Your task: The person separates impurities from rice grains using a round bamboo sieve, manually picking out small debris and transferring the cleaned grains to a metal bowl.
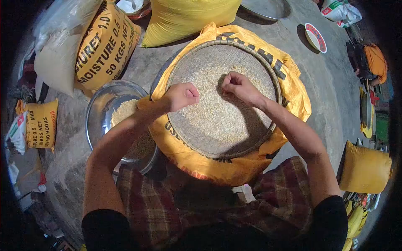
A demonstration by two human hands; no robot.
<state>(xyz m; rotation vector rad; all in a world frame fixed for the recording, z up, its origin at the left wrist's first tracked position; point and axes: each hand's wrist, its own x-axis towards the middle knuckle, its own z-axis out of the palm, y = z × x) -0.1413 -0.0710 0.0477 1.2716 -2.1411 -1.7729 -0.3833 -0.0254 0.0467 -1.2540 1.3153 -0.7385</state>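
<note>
A round woven tray [190, 147] full of pale grain [217, 117] rests on a yellow sack [293, 83] in front of me. My left hand [182, 95] hovers over the tray's left part, fingers curled into a fist; whether it holds grain is hidden. My right hand [238, 87] rests on the grain near the tray's middle, fingertips pinched together. A metal bowl [100, 104] with more grain stands to the left of the tray, under my left forearm.
Printed yellow sacks lie at the back left [104, 46], at the far left [41, 124] and at the top [188, 16]. A white sack [56, 54] is beside them. A metal dish [268, 8], a small red-rimmed plate [315, 37] and a yellow bag [363, 169] sit on the concrete floor.
</note>
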